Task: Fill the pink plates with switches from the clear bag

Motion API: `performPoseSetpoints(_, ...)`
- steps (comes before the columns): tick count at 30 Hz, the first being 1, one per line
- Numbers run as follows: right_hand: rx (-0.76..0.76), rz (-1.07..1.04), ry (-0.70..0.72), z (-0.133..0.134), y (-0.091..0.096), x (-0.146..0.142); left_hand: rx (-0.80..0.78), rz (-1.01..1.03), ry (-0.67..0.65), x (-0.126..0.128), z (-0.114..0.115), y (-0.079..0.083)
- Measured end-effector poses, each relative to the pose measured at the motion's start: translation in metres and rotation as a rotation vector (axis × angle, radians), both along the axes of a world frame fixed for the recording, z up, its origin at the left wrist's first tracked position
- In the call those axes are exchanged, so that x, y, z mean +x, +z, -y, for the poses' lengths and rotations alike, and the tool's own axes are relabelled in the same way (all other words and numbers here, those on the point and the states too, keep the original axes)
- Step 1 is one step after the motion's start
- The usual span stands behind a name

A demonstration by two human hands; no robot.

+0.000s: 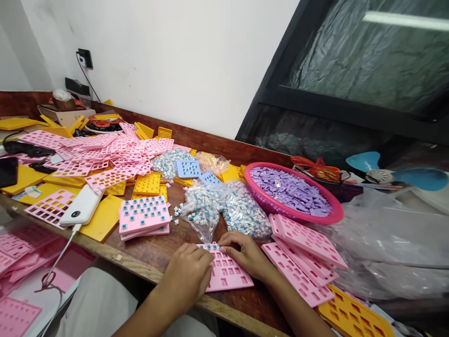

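Note:
A pink plastic grid plate lies flat on the wooden table near its front edge. My left hand rests on the plate's left side, fingers curled over it. My right hand presses on the plate's far right corner, fingertips at a short row of small blue and white switches seated along the far edge. Just beyond lie clear bags of blue and white switches. A stack of pink plates filled with blue switches sits to the left.
A pink basket of lilac keycaps stands at the right, with empty pink plates stacked before it. Pink and yellow plates cover the table's left. A white power bank with cable lies there. Clear plastic sheeting fills the right.

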State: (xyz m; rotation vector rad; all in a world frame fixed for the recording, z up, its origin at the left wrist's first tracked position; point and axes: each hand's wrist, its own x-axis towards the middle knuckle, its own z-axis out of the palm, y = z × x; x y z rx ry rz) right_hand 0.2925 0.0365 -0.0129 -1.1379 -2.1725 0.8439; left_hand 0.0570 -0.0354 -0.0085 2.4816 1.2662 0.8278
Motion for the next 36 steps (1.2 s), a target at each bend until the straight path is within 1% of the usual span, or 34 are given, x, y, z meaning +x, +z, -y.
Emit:
performPoseSetpoints(2,0.010,0.021,0.004,0.001,0.002,-0.002,-0.006,0.039,0.002,-0.008,-0.004,0.003)
performPoseSetpoints(3,0.023,0.033,0.005,0.002,0.004,-0.003,0.005,0.055,0.030,-0.014,-0.006,0.005)
performPoseSetpoints(5,0.046,0.053,0.006,0.003,0.007,-0.003,0.059,0.066,0.146,-0.028,-0.014,0.008)
performPoseSetpoints(8,0.055,0.061,0.004,0.007,0.012,-0.005,0.189,0.009,0.373,-0.055,-0.026,0.008)
performPoseSetpoints(9,0.061,0.055,-0.006,0.008,0.014,-0.007,0.222,-0.024,0.428,-0.064,-0.030,0.006)
performPoseSetpoints(11,0.099,0.043,-0.037,0.011,0.020,-0.014,0.251,-0.088,0.486,-0.080,-0.035,0.002)
performPoseSetpoints(13,0.178,0.064,-0.036,0.013,0.026,-0.030,0.235,-0.129,0.485,-0.092,-0.038,-0.003)
performPoseSetpoints(15,0.263,0.134,0.037,0.011,0.032,-0.054,0.209,-0.142,0.458,-0.100,-0.041,-0.006)
performPoseSetpoints(17,0.311,0.235,0.124,0.003,0.037,-0.084,0.193,-0.146,0.424,-0.106,-0.043,-0.006)
performPoseSetpoints(19,0.339,0.356,0.113,-0.011,0.038,-0.114,0.189,-0.152,0.407,-0.110,-0.047,-0.004)
performPoseSetpoints(21,0.328,0.479,0.063,-0.027,0.035,-0.140,0.183,-0.163,0.396,-0.116,-0.051,-0.002)
performPoseSetpoints(22,0.324,0.500,0.052,-0.034,0.033,-0.150,0.178,-0.170,0.392,-0.119,-0.053,-0.001)
performPoseSetpoints(24,0.323,0.504,0.054,-0.043,0.029,-0.161,0.165,-0.183,0.391,-0.125,-0.056,0.000)
performPoseSetpoints(25,0.327,0.497,0.065,-0.044,0.028,-0.162,0.162,-0.190,0.396,-0.127,-0.056,0.000)
performPoseSetpoints(26,0.334,0.482,0.076,-0.043,0.029,-0.159,0.166,-0.196,0.405,-0.128,-0.056,0.000)
performPoseSetpoints(28,0.348,0.390,0.111,-0.036,0.034,-0.143,0.194,-0.202,0.419,-0.126,-0.054,0.003)
performPoseSetpoints(30,0.347,0.205,0.141,-0.025,0.044,-0.116,0.232,-0.195,0.412,-0.116,-0.052,0.007)
performPoseSetpoints(31,0.334,0.122,0.130,-0.020,0.049,-0.100,0.246,-0.193,0.408,-0.110,-0.051,0.009)
performPoseSetpoints(33,0.267,0.045,0.068,-0.011,0.057,-0.066,0.255,-0.209,0.401,-0.095,-0.053,0.012)
performPoseSetpoints(36,0.170,0.018,-0.038,-0.003,0.057,-0.021,0.250,-0.290,0.414,-0.079,-0.060,0.011)
